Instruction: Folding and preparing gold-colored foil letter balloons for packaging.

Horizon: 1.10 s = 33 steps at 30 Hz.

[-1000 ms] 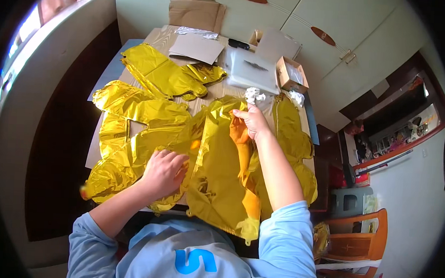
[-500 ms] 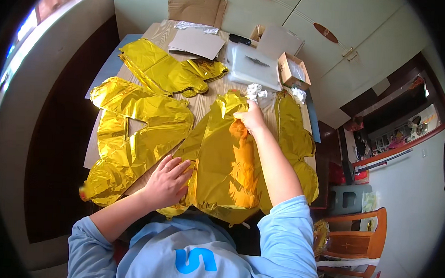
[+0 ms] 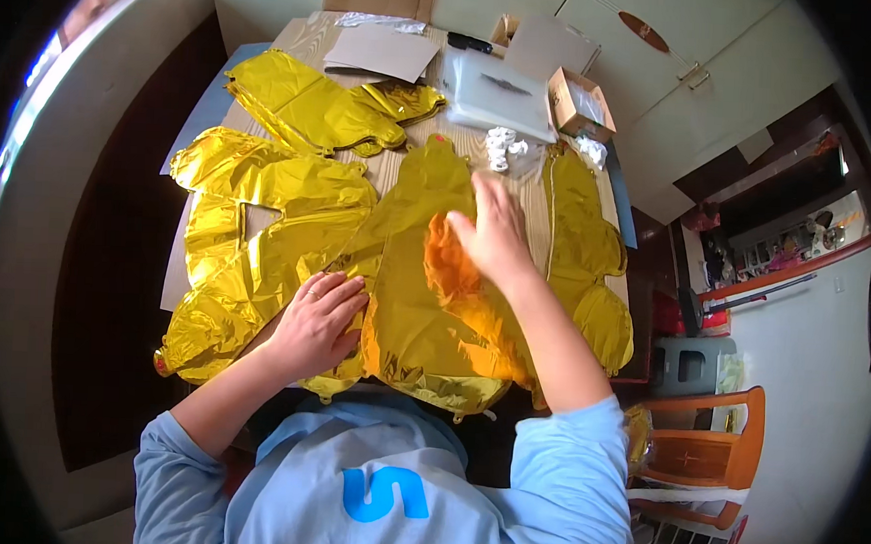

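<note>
A flat gold foil balloon [image 3: 412, 242] lies in front of me on the table, with orange reflections on its shiny surface. My left hand [image 3: 319, 320] rests on its lower left part, fingers stretched out and holding nothing. Higher up, my right hand [image 3: 495, 234] is over the balloon's upper right edge, its fingers extended and thumb apart. Whether that palm presses on the foil, I cannot tell. A second crinkled gold foil balloon [image 3: 307, 213] spreads out to the left. Another one [image 3: 578, 244] lies along the right side of the table.
Folded gold foil balloons [image 3: 317, 102] lie at the far left. Behind are grey card sheets [image 3: 382, 53], a stack of clear plastic bags [image 3: 497, 95], a small open cardboard box [image 3: 581, 105] and crumpled white scraps [image 3: 501, 148]. A wooden chair [image 3: 695, 449] stands at the right.
My right hand has loosened from the foil's upper edge and spread its fingers. The balloon's top end, bunched before, now lies flatter and reaches farther up. My left hand stays in place.
</note>
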Motion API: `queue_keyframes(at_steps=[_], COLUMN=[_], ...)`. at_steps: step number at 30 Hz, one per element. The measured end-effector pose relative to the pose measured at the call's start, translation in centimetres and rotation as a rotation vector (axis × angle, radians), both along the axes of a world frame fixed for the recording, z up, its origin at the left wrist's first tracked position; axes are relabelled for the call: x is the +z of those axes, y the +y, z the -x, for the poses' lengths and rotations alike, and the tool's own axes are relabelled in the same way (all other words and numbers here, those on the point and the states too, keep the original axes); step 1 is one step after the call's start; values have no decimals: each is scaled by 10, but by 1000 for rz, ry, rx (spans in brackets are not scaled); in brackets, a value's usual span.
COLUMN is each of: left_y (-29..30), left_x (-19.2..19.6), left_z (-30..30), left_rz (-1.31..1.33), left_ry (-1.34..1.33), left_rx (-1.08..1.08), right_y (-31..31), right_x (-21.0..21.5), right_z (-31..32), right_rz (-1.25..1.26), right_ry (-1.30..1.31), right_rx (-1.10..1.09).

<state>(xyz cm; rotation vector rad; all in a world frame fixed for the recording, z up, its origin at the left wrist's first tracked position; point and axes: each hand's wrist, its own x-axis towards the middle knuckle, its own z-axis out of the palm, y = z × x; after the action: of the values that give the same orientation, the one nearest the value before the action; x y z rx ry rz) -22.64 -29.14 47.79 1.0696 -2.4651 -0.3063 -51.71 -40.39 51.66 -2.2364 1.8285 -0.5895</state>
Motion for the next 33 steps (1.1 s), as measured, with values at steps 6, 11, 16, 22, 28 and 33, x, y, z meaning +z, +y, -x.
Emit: queue_keyframes(at_steps=[6, 11, 16, 22, 28, 33], left_y=[-4, -7, -16, -15, -14, -14], left_x=[2, 12, 10, 0, 4, 4], left_z=[3, 5, 15, 17, 17, 22], left_rz=[-12, -18, -9, 23, 3, 43], left_ry=[13, 64, 33, 9, 41, 47], left_rx=[-45, -31, -94, -133, -143, -150], right_y=[134, 217, 284, 272, 262, 260], right_x=[-19, -4, -79, -72, -46, -54], right_z=[17, 37, 59, 28, 54, 60], right_rz=[54, 315, -302, -467, -632, -645], right_ry=[-1, -223, -754, -1263, -1242, -1282], right_rx=[258, -55, -427, -430, -380, -386])
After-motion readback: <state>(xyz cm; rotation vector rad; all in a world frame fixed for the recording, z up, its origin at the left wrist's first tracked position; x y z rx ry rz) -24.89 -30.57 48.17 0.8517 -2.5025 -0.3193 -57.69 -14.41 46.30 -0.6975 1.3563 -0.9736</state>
